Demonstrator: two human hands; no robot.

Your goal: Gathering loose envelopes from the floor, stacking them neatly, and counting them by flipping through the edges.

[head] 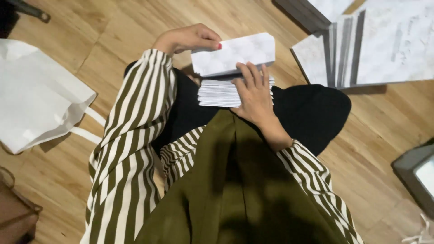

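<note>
My left hand pinches the left end of a white marbled card, held flat above my lap. Under it lies a thick stack of white cards on my black-trousered lap. My right hand lies on top of that stack, fingers spread and pressing down, fingertips touching the lower edge of the held card. Both sleeves are olive-and-white striped. An olive garment covers my front.
I sit on a wooden floor. A white tote bag lies to the left. Marbled sheets and boxes are stacked at the upper right. A grey tray edge shows at the right, a brown object at the lower left.
</note>
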